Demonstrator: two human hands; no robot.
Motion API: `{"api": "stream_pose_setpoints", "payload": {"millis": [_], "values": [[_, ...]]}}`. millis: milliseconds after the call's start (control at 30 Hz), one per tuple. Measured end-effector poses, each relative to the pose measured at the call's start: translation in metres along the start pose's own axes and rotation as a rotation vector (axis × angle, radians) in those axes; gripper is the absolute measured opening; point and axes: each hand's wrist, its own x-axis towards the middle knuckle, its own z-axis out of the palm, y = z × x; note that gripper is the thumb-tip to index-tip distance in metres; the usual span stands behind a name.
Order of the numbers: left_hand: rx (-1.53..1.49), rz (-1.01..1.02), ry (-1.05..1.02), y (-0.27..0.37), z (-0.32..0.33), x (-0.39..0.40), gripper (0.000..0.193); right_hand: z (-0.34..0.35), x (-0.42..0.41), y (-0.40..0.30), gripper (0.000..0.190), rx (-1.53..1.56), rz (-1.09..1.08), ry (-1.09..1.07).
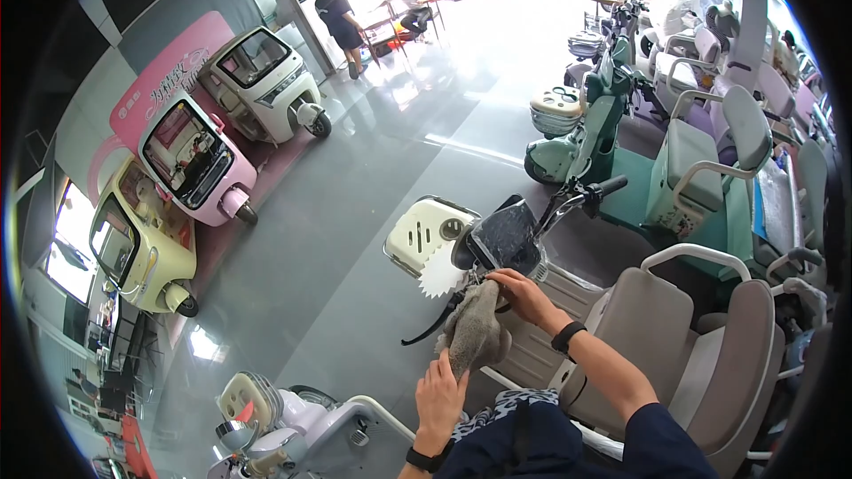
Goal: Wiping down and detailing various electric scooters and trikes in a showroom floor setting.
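A grey cloth is draped over the near handlebar grip of a three-wheeled electric scooter. My left hand grips the cloth at its lower end. Higher up, my right hand has its fingers on the cloth's upper edge, close to the handlebar's middle. The brake lever sticks out to the left from under the cloth. Just beyond my hands is the dark display panel, with what looks like clear film over it. A cream front basket with slots sits ahead of the handlebar, beside a white jagged-edged card.
The scooter's brown seat and backrest are at my right. A pale lilac scooter stands close at lower left. Beyond is a green scooter. Covered three-wheelers line the left wall. Two people are at a far table.
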Motion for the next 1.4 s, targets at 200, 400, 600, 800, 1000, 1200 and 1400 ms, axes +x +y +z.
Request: {"api": "stream_pose_setpoints", "payload": {"millis": [200,400,600,800,1000,1200,1400], "values": [[0.012,0.018,-0.007,0.005,0.012,0.010,0.056,0.012,-0.009,-0.027,0.055,-0.173,-0.184,0.039],[-0.022,0.021,-0.017,0.015,0.025,0.040,0.055,0.018,-0.022,-0.048,0.069,-0.282,-0.280,-0.072],[-0.061,0.009,-0.018,0.008,0.012,0.025,0.054,-0.006,-0.012,-0.021,0.061,-0.331,-0.254,-0.084],[0.008,0.029,-0.002,-0.009,0.011,-0.005,0.053,-0.008,-0.009,0.003,0.053,-0.138,-0.004,-0.008],[-0.021,0.043,-0.041,0.000,0.016,0.021,0.050,0.016,-0.016,-0.033,0.063,-0.265,-0.239,-0.042],[-0.072,0.014,-0.059,0.006,0.017,0.033,0.050,0.003,-0.012,-0.043,0.059,-0.287,-0.291,-0.096],[-0.081,0.042,-0.047,-0.004,0.007,0.010,0.054,-0.009,-0.004,-0.003,0.049,-0.132,-0.037,0.004]]}}
